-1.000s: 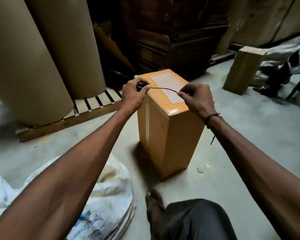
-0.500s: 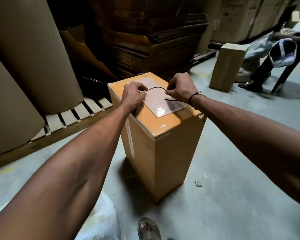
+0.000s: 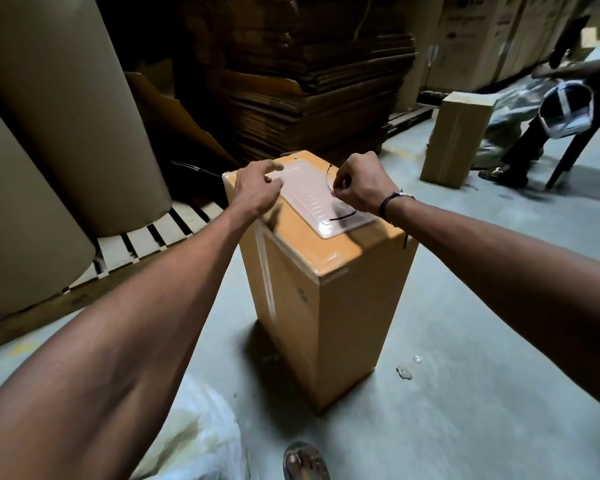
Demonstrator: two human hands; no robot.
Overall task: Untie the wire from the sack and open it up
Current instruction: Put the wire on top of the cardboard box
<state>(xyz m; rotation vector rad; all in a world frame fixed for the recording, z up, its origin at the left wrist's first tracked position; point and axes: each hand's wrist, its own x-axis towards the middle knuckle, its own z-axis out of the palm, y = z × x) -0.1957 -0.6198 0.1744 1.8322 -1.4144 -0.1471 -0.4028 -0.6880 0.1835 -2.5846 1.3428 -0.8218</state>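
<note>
A thin black wire [image 3: 327, 178] curves over the top of a tall cardboard box [image 3: 312, 299], with its lower end lying on the clear plastic sheet [image 3: 312, 199] on the box top. My right hand [image 3: 361, 183] pinches the wire above the sheet. My left hand [image 3: 257, 188] hovers over the box's far left corner with fingers apart, holding nothing. The white sack [image 3: 194, 441] lies on the floor at the bottom left, partly behind my left arm.
Big brown paper rolls [image 3: 63, 109] stand on a wooden pallet [image 3: 146, 237] at left. Stacked flat cardboard [image 3: 312, 84] fills the back. A second upright box [image 3: 454, 140] and a seated person [image 3: 534, 133] are at right. My shoe [image 3: 303, 460] is near the box.
My left hand has let go of the wire and spread its fingers. The wire now hangs from my right hand alone, down onto the plastic sheet. The view has moved closer to the box.
</note>
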